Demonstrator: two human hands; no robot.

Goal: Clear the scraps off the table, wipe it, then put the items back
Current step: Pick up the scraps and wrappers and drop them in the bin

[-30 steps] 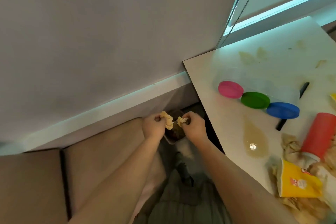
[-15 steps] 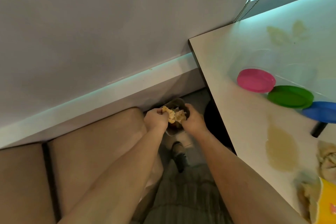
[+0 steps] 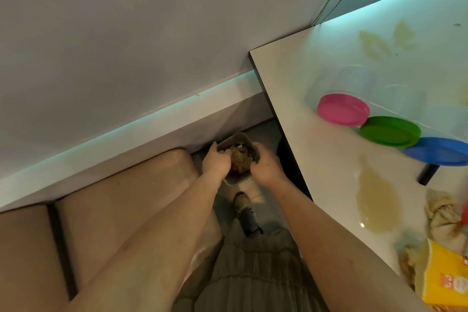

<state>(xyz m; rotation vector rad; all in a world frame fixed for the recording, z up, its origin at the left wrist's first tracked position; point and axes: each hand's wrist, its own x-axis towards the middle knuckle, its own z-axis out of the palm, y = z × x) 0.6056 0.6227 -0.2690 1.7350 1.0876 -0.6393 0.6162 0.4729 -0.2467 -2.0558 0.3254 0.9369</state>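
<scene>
Ideally, the left hand (image 3: 216, 162) and right hand (image 3: 266, 167), fingers curled round the scraps (image 3: 241, 157), should let go low inside the bin (image 3: 236, 138) so nothing spills.

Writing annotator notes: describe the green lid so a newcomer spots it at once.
Start at the white table on the right of the view. Three round coloured lids lie on it in a diagonal row. The green lid is the middle one, with the pink lid up-left of it and the blue lid down-right.
</scene>
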